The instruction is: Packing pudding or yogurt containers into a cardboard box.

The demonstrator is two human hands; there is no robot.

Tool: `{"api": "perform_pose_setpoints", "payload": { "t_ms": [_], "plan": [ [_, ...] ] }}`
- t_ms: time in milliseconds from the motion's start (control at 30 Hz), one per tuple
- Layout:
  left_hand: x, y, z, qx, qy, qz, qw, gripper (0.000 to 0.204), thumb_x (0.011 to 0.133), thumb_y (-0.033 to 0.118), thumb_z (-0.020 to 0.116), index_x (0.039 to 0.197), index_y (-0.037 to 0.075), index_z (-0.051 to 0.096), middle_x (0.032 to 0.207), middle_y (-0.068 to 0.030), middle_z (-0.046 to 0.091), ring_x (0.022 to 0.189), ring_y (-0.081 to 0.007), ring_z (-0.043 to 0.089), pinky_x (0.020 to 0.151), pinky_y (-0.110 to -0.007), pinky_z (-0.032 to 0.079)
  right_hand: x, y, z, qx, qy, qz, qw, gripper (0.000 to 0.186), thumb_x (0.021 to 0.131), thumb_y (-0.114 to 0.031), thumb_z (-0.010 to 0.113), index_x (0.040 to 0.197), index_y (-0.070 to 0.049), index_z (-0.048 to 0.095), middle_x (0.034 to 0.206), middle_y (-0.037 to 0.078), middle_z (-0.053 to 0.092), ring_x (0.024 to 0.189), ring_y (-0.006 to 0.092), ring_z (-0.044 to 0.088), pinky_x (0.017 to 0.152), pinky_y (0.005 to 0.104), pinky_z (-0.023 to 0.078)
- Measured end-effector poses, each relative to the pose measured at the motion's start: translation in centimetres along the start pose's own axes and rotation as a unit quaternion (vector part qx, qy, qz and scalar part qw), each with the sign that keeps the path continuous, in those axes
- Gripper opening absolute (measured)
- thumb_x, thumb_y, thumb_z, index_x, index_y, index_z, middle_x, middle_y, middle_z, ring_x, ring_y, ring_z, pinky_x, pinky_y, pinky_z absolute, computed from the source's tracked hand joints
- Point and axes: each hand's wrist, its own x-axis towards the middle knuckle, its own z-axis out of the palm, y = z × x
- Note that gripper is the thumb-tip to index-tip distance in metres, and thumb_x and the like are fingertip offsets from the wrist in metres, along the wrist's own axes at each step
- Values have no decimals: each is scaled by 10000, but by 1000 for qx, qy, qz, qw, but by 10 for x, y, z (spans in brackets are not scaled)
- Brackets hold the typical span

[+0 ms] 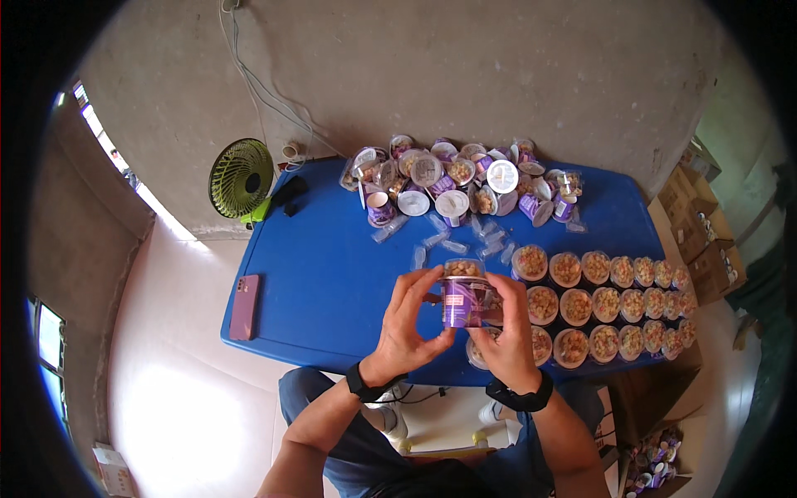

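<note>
Between my two hands, above the near part of the blue table [324, 249], is a purple snack cup [459, 309] held upright. Its clear domed lid shows pale, popcorn-like pieces inside. My left hand [405, 325] grips the cup's left side with fingers at the top and thumb low. On the opposite side, my right hand [510, 336] grips it in the same way. Just right of my hands, filled cups [570, 347] stand in three rows, lids up. A few of those cups are partly hidden behind my right hand.
A heap of purple cups and lids [452, 203] lies along the table's far side, with small clear plastic pieces [490, 241] before it. A phone [244, 307] and a green fan [241, 178] are at left. Cardboard boxes [693, 220] stand at right.
</note>
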Motion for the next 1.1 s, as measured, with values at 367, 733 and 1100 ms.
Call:
{"api": "perform_pose_setpoints", "payload": {
  "t_ms": [367,733,1100],
  "plan": [
    [-3,-4,-4,23,-19,2,1000,683,593,-15,709,1255,13,542,1185,-157,493,1053,-246,540,797,-327,547,5,-8,-9,-138,-30,-45,989,830,613,68,737,1339,-104,374,1250,168,443,1100,360,503,857,399,498],
    [-4,-7,5,-190,26,-87,978,644,644,-20,720,1255,17,523,1188,-161,487,1061,-260,558,823,-340,563,0,-1,-1,97,20,29,995,768,618,83,720,1302,-70,407,1241,179,447,1125,346,500,868,410,492],
    [-4,-6,-6,28,-52,-21,998,672,623,-30,709,1267,6,520,1211,-144,465,1108,-235,523,851,-343,547,2,-2,-6,-92,-13,-21,995,785,611,50,742,1305,-79,399,1222,176,456,1071,341,517,821,395,501]
  ]
}}
